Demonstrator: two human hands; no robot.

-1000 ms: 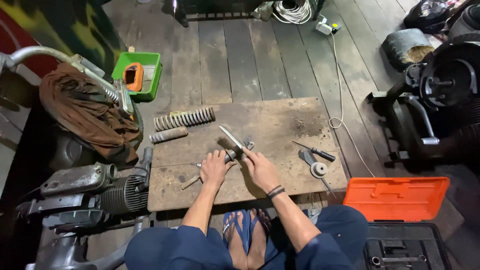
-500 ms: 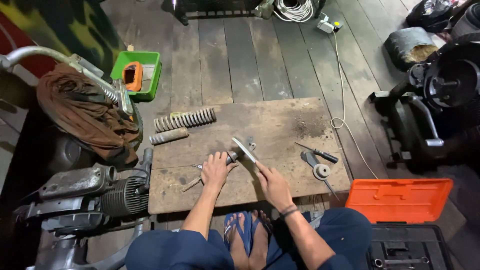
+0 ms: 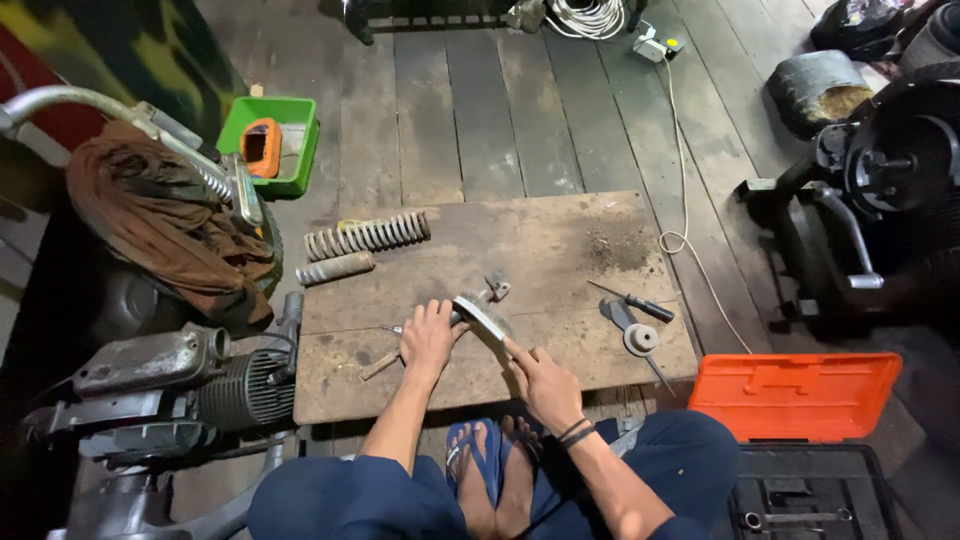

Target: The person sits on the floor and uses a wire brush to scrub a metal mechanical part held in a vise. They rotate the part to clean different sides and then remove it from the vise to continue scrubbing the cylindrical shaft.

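Board (image 3: 560, 235): worn wood slab on plank floor, in front of the seated person.
Engine (image 3: 190, 385): at left, partly cut off.
Springs (image 3: 365, 237): two, far left of board.
Left hand (image 3: 428, 338): flat, pressing a small metal part (image 3: 462, 315) onto the board.
Right hand (image 3: 545, 378): closed on a flat file (image 3: 478, 315), tip laid on the part.
Technique: judged best with firm hold-down and level strokes.
Unclear: the part's shape, mostly under hand and file.

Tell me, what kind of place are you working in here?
Likely a small engine or motorcycle repair workshop: a finned engine beside the wooden board, coil springs, and an open orange toolbox.
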